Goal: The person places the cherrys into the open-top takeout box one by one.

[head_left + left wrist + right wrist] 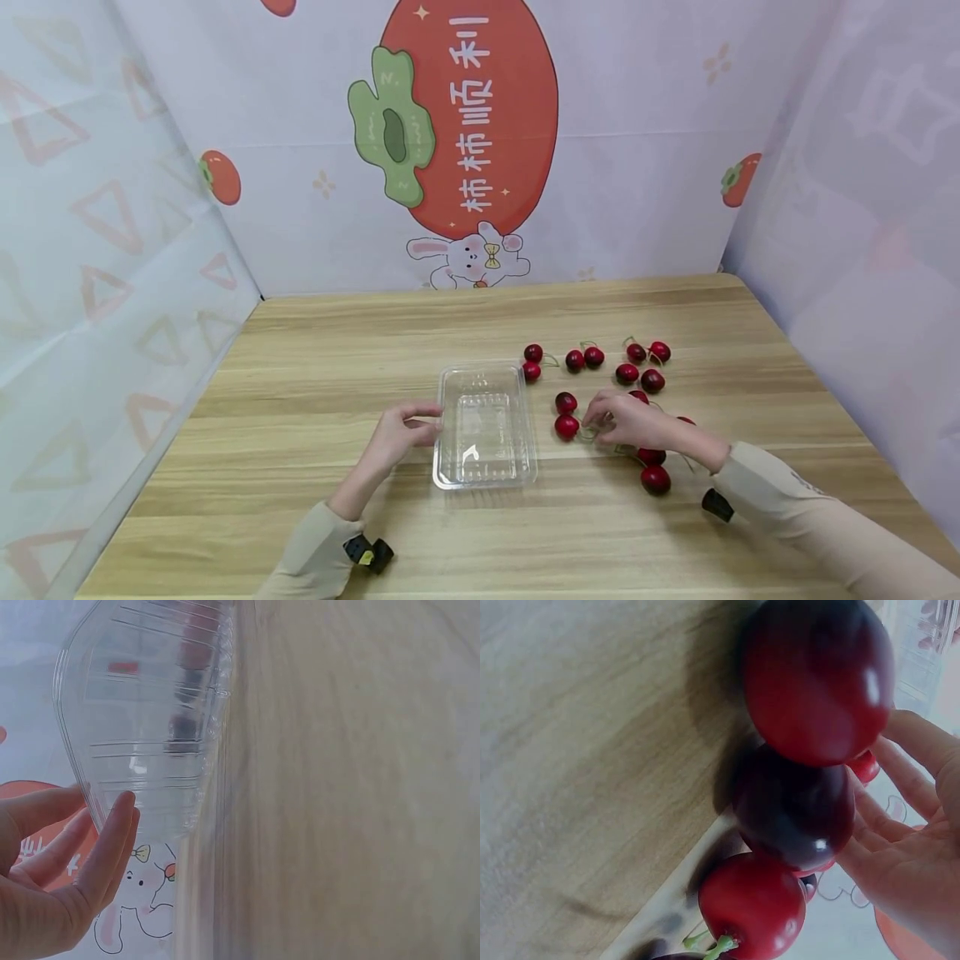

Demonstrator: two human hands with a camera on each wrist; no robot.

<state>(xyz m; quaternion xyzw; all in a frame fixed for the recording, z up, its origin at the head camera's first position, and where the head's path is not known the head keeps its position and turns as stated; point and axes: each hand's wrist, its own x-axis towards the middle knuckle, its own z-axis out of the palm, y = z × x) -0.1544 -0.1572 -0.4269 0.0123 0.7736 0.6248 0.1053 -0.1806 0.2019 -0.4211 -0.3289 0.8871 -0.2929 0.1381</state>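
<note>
While we are looking down from the head view, we are listing one rectangular tray of clear plastic (484,437), which is standing on the light wood-grain tabletop (315,375) between the two hands, left of the fruit.

Left hand (397,432): we are seeing it pinching the tray's left rim, thumb and fingers lying on opposite sides of the wall.

Right hand (628,419): we are finding it bent downward among the fruit, its fingertips reaching beside a thin green stem (584,435). Since cherries are blocking the right wrist view, we cannot tell whether the fingers are grasping that stem.

Fruit: we are recording glossy dark-red cherries (567,427), round, mostly lying in pairs. The stemmed pair is resting just left of the right hand; another pair (532,363) is lying just beside the tray's far right corner; others are sitting beyond the hand, and two (655,469) are lying on its near side.

Surroundings: both arms are wearing beige sleeves (806,508), and behind the tabletop a white printed cloth (622,200) is showing a large orange-red persimmon and a white rabbit.
</note>
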